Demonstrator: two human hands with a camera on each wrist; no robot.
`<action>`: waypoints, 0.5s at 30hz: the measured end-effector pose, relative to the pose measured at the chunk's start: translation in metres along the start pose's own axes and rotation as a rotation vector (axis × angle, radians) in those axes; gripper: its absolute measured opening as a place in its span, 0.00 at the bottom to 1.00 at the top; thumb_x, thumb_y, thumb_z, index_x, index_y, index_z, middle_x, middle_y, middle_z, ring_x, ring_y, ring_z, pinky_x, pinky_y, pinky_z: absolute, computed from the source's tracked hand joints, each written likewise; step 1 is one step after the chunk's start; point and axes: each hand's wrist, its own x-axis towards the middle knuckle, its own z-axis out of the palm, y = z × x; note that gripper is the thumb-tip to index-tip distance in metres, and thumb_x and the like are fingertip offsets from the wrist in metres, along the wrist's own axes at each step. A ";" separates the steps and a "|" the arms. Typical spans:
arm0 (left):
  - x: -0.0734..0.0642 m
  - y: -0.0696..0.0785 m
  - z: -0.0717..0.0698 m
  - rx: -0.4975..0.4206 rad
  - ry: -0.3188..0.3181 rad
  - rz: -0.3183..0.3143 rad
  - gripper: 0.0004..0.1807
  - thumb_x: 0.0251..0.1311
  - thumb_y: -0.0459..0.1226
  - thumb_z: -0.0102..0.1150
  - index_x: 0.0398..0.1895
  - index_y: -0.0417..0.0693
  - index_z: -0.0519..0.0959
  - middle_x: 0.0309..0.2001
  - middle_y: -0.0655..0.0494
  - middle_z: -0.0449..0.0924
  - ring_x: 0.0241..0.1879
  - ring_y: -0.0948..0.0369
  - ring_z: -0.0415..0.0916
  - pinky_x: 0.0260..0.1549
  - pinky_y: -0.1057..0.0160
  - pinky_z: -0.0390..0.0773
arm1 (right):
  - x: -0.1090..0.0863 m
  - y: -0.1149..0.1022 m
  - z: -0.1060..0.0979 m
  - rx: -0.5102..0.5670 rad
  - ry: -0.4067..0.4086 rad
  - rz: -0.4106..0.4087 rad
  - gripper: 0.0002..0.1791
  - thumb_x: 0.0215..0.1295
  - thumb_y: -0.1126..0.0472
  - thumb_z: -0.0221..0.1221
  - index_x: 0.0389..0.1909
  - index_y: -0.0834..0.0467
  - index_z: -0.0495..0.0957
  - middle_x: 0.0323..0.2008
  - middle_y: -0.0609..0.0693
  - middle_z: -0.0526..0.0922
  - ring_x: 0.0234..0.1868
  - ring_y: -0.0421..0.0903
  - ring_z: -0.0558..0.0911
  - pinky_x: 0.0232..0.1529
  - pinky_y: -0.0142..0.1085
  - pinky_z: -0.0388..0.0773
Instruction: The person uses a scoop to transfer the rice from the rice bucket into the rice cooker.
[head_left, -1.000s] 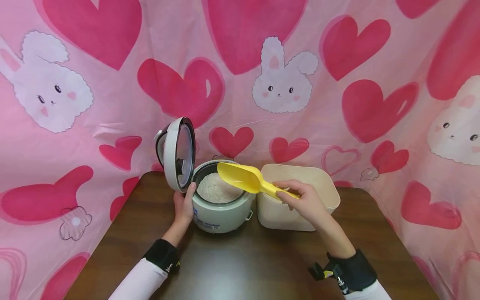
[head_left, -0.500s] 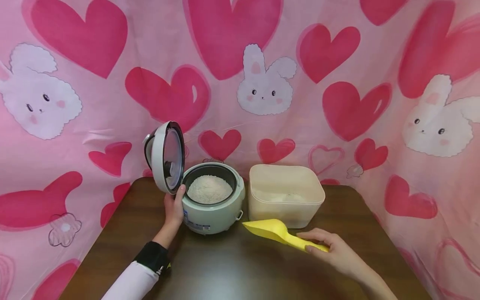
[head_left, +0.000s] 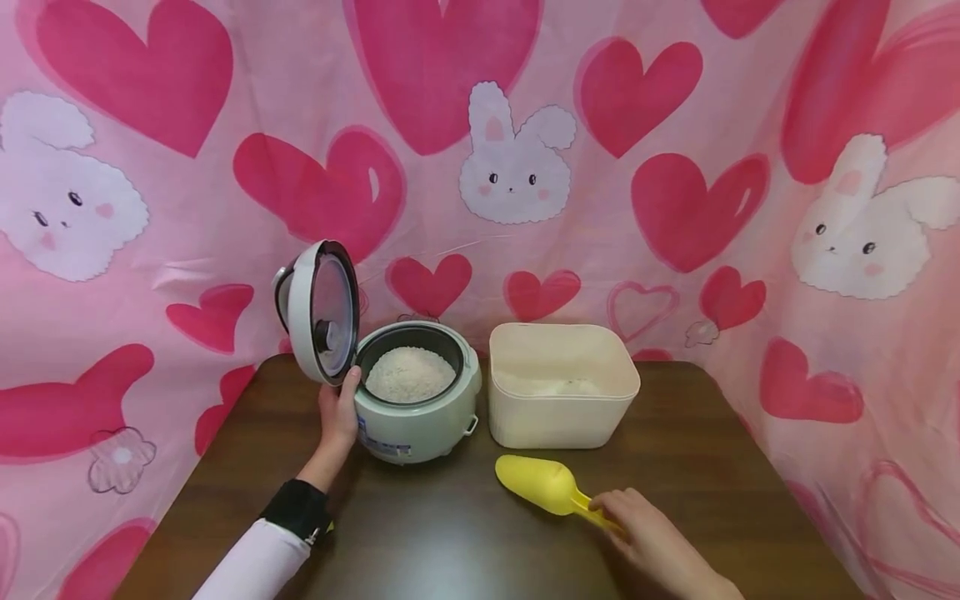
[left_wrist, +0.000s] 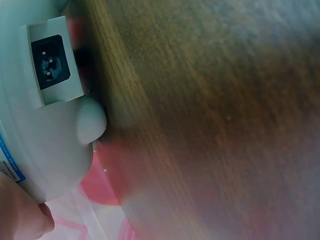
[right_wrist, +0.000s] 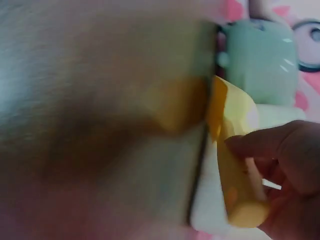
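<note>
At the left of the head view a pale green rice cooker (head_left: 420, 429) stands with its lid (head_left: 318, 312) upright; white rice (head_left: 409, 375) lies inside. My left hand (head_left: 337, 417) holds the cooker's left side by the lid hinge, thumb at the rim, most fingers hidden. In the left wrist view a finger (left_wrist: 20, 212) lies against the cooker's body. My right hand (head_left: 648, 542) pinches the handle of a yellow scoop (head_left: 536, 483), its rounded back up, over the table front. The right wrist view shows thumb and fingers round the handle.
A cream bin (head_left: 562, 421) with a little white rice at its bottom stands right of the cooker. The cooker's power socket (left_wrist: 50, 62) faces left, with no cord in it. Behind the brown table (head_left: 450, 533) hangs a pink curtain (head_left: 427, 200) with hearts and rabbits.
The scoop has moved from over the cooker's right rim toward me and down, to the front of the bin, and has turned back side up. My left hand stays at the cooker.
</note>
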 end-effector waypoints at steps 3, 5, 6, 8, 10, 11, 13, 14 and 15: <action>-0.003 0.000 -0.004 0.009 -0.007 -0.009 0.29 0.75 0.43 0.49 0.70 0.31 0.70 0.68 0.34 0.73 0.66 0.51 0.69 0.67 0.66 0.64 | 0.000 -0.003 0.010 -0.013 -0.135 0.075 0.17 0.58 0.69 0.72 0.40 0.48 0.78 0.32 0.34 0.74 0.34 0.32 0.70 0.33 0.33 0.75; -0.005 -0.001 -0.006 0.014 -0.004 -0.013 0.28 0.75 0.43 0.49 0.69 0.31 0.71 0.68 0.34 0.74 0.63 0.57 0.71 0.65 0.68 0.64 | -0.001 -0.004 0.017 -0.018 -0.210 0.094 0.15 0.61 0.68 0.70 0.39 0.48 0.76 0.30 0.34 0.72 0.32 0.33 0.68 0.31 0.32 0.72; -0.006 -0.001 -0.007 0.018 -0.005 -0.016 0.28 0.75 0.43 0.50 0.69 0.31 0.71 0.68 0.34 0.74 0.63 0.57 0.71 0.65 0.68 0.64 | -0.001 -0.005 0.020 -0.025 -0.234 0.101 0.15 0.61 0.68 0.70 0.38 0.48 0.75 0.29 0.33 0.72 0.32 0.33 0.67 0.31 0.32 0.71; -0.007 -0.002 -0.009 0.038 -0.013 -0.017 0.29 0.75 0.44 0.50 0.69 0.31 0.71 0.67 0.34 0.74 0.63 0.56 0.71 0.66 0.66 0.64 | 0.000 -0.006 0.025 -0.031 -0.253 0.109 0.15 0.61 0.68 0.69 0.38 0.49 0.74 0.29 0.33 0.71 0.31 0.34 0.67 0.30 0.32 0.69; -0.007 -0.001 -0.011 0.052 -0.055 -0.030 0.30 0.76 0.45 0.49 0.71 0.32 0.70 0.69 0.35 0.72 0.66 0.54 0.70 0.70 0.61 0.62 | -0.001 -0.008 0.028 -0.028 -0.258 0.108 0.15 0.60 0.68 0.70 0.38 0.50 0.75 0.29 0.34 0.72 0.31 0.34 0.67 0.31 0.33 0.70; -0.007 0.000 -0.012 0.059 -0.084 -0.044 0.31 0.76 0.46 0.48 0.72 0.32 0.68 0.70 0.34 0.71 0.68 0.51 0.68 0.72 0.57 0.61 | -0.001 -0.008 0.028 -0.021 -0.259 0.104 0.14 0.59 0.67 0.71 0.38 0.50 0.76 0.29 0.34 0.73 0.31 0.34 0.67 0.31 0.33 0.71; -0.007 0.006 -0.016 0.064 -0.164 -0.090 0.33 0.78 0.48 0.46 0.76 0.34 0.64 0.74 0.35 0.66 0.74 0.46 0.62 0.76 0.49 0.55 | 0.000 -0.009 0.025 0.014 -0.287 0.130 0.12 0.60 0.64 0.71 0.39 0.51 0.78 0.30 0.35 0.75 0.32 0.33 0.69 0.32 0.34 0.73; -0.006 0.009 -0.018 0.068 -0.212 -0.116 0.34 0.78 0.49 0.45 0.78 0.35 0.61 0.77 0.35 0.62 0.76 0.45 0.58 0.77 0.45 0.51 | 0.002 -0.010 0.024 0.037 -0.294 0.148 0.11 0.61 0.63 0.71 0.39 0.51 0.79 0.31 0.35 0.75 0.32 0.33 0.69 0.32 0.34 0.74; -0.005 0.014 -0.021 0.077 -0.255 -0.145 0.36 0.79 0.50 0.44 0.80 0.37 0.57 0.79 0.36 0.58 0.78 0.45 0.54 0.78 0.43 0.49 | 0.004 -0.011 0.021 0.068 -0.306 0.171 0.10 0.62 0.60 0.71 0.40 0.51 0.80 0.32 0.35 0.76 0.33 0.32 0.70 0.33 0.34 0.75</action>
